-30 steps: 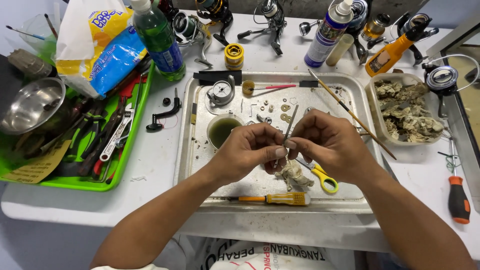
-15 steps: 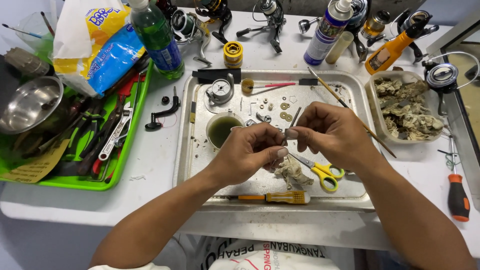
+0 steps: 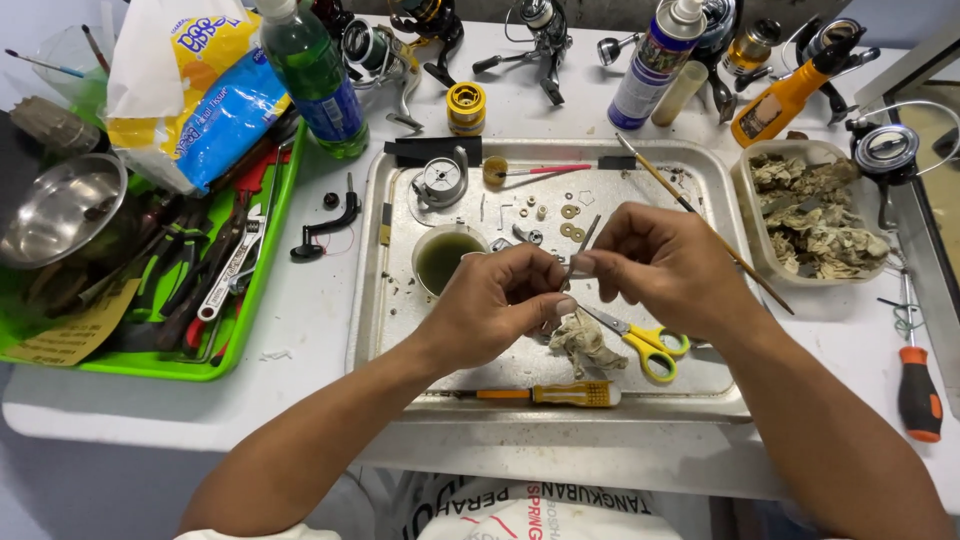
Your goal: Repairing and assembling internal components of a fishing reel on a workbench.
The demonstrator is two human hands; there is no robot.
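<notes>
Both hands meet over the middle of a metal tray. My left hand and my right hand each pinch a thin metal rod, whose upper end sticks out between the fingertips. Right under the hands lie a dirty rag and yellow-handled scissors. A small cup of green liquid stands just left of my left hand. Small washers lie beyond the fingers. An orange-handled screwdriver lies along the tray's front edge.
A thin brush slants across the tray's right side. A green tray of hand tools and a steel bowl sit left. A tub of used rags, a red screwdriver, bottles and fishing reels ring the tray.
My right hand has lifted slightly and shifted a little away from me. Both hands keep their pinch on the rod, and the left hand has barely moved.
</notes>
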